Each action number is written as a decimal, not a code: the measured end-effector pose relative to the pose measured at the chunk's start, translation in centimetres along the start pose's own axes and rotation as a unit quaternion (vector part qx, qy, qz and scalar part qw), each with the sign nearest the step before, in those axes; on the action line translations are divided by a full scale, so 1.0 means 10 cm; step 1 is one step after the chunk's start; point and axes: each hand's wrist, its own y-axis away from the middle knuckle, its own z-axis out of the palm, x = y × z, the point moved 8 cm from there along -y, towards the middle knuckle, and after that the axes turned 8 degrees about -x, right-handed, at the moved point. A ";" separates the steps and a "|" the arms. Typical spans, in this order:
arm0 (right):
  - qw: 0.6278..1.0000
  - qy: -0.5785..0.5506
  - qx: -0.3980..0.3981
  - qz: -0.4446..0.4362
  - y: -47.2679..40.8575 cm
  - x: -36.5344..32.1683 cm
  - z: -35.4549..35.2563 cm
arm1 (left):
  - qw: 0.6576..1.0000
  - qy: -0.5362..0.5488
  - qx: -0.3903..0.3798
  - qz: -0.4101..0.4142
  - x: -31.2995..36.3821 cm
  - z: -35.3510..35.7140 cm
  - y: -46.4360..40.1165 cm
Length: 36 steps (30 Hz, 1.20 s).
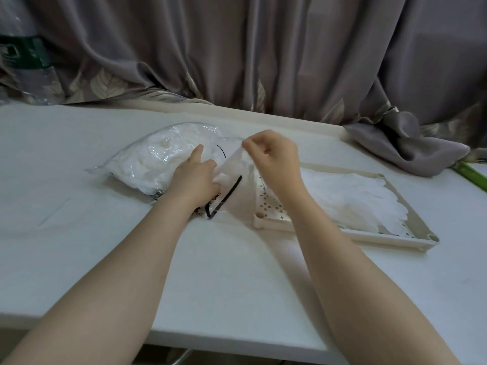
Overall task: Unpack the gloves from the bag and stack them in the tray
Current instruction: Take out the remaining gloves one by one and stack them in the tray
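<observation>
Seeing a clear plastic bag (158, 162) lying flat on the white table (105, 246), left of centre, stuffed w/ white gloves; black line print near its open end. Our left hand (196, 177) rests at the bag mouth, index finger stretched out over the plastic, thumb and other fingers pinching the lower edge of a thin translucent white glove (238, 175). Our right hand (274, 154) is raised just above, fingers curled tight, pinching the glove's top edge, so it hangs between both hands. Beige perforated tray (421, 233) sits right of the bag, w/ a flat stack of gloves (350, 198) inside; right forearm covers part of it. Grey curtain (263, 54) behind, green object (473, 175) at far right edge.
</observation>
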 end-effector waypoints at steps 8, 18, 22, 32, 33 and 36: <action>0.890 -0.436 0.096 0.088 0.04 0.13 -0.30 | 1.000 -0.005 0.003 -0.002 -0.02 0.03 -0.03; 0.664 -0.722 0.161 0.112 0.20 0.28 -0.84 | 0.998 -0.012 0.054 0.009 0.20 -0.15 0.15; 0.671 -0.720 0.137 0.117 0.29 0.27 -0.98 | 0.974 0.005 0.045 0.220 1.15 -0.27 0.42; 0.712 -0.681 0.138 0.102 0.50 0.38 -1.52 | 0.952 0.232 -0.100 0.173 1.56 0.09 0.55; 0.722 -0.658 0.162 0.138 0.55 0.48 -1.56 | 0.947 0.263 -0.081 0.166 1.52 0.06 0.54; 0.835 -0.433 0.200 0.273 0.72 0.82 -1.76 | 0.935 0.318 -0.026 0.154 1.48 -0.08 0.53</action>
